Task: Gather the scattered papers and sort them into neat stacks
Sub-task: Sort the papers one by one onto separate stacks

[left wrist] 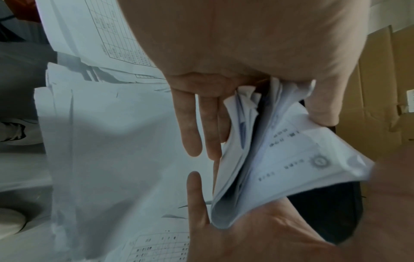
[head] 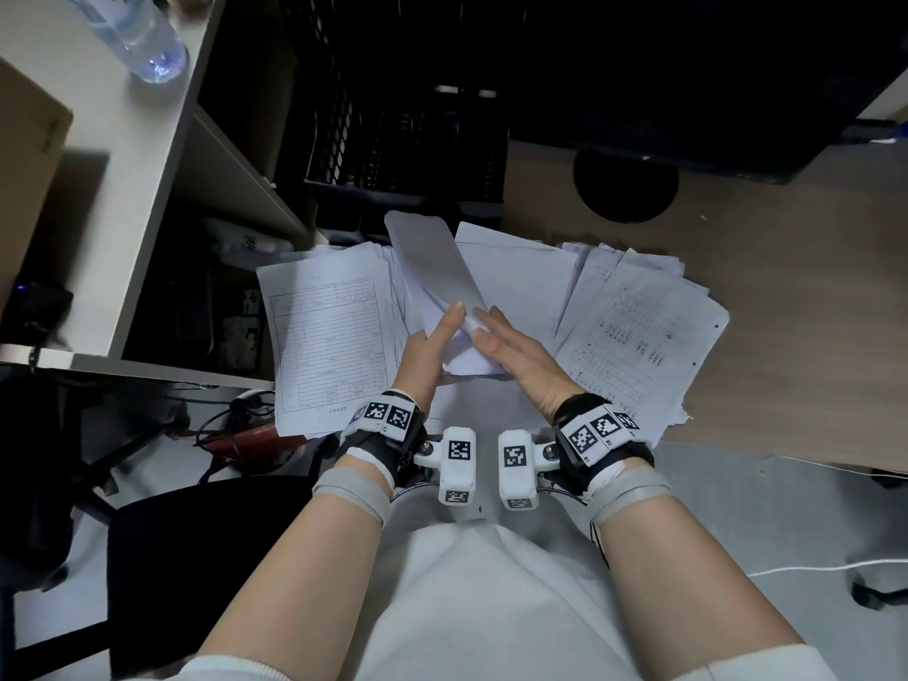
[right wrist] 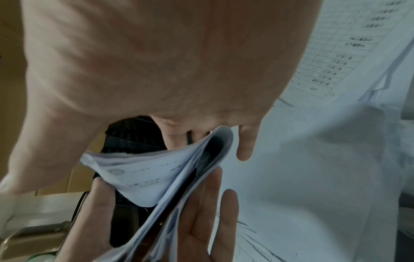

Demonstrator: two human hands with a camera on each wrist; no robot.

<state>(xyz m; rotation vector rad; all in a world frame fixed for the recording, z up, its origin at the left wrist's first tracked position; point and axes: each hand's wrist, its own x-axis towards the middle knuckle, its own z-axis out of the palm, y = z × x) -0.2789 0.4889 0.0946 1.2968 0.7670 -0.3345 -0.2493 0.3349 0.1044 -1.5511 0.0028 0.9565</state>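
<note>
I hold a curled bundle of white printed sheets (head: pixel 432 267) on edge between both hands, above the papers on the wooden table (head: pixel 786 312). My left hand (head: pixel 444 329) pinches it with the thumb on one face and straight fingers (left wrist: pixel 190 124) on the other. From the right, my right hand (head: pixel 486 331) grips the same bundle (right wrist: pixel 145 177) between thumb and fingers (right wrist: pixel 244 147). Below lie a left pile topped by a ruled form (head: pixel 324 336), a middle pile of blank-looking sheets (head: pixel 516 282), and a fanned right pile with a printed table (head: pixel 638 336).
A black slotted crate (head: pixel 408 140) stands just behind the piles. A white shelf unit (head: pixel 147 154) to the left carries a water bottle (head: pixel 142 41) and a cardboard box (head: pixel 24 164). A dark round object (head: pixel 626 184) sits at the table's back. Cables (head: pixel 241 425) lie on the floor.
</note>
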